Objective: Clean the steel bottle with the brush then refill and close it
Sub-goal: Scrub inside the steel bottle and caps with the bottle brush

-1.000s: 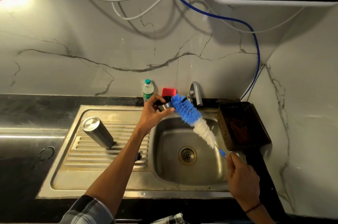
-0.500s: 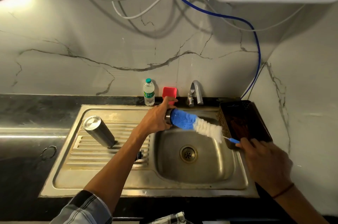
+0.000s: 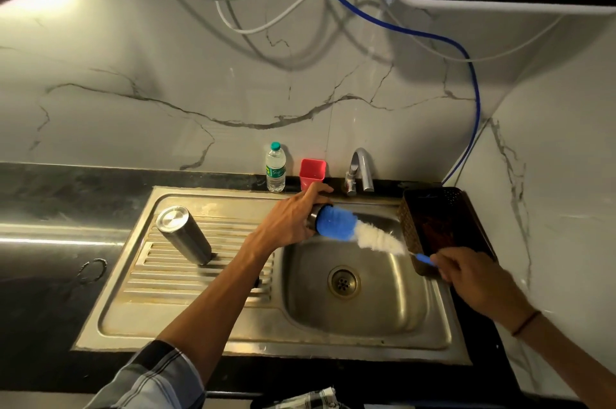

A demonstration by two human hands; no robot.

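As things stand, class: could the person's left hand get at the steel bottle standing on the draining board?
Probably not yet. The left hand grips a small steel piece against the brush. The path to the steel bottle looks free, though.

Blue-and-white brush (image 3: 353,230), blue bristles at the tip, white fluff behind, blue handle. Silver steel bottle (image 3: 184,235) gleaming on the steel sink (image 3: 233,335). Red cup (image 3: 312,171) at the back, and a clear plastic bottle (image 3: 275,168) with a green cap. Black table (image 3: 50,308), white marble wall (image 3: 166,75) with grey veins, blue hose (image 3: 466,75) snaking down.
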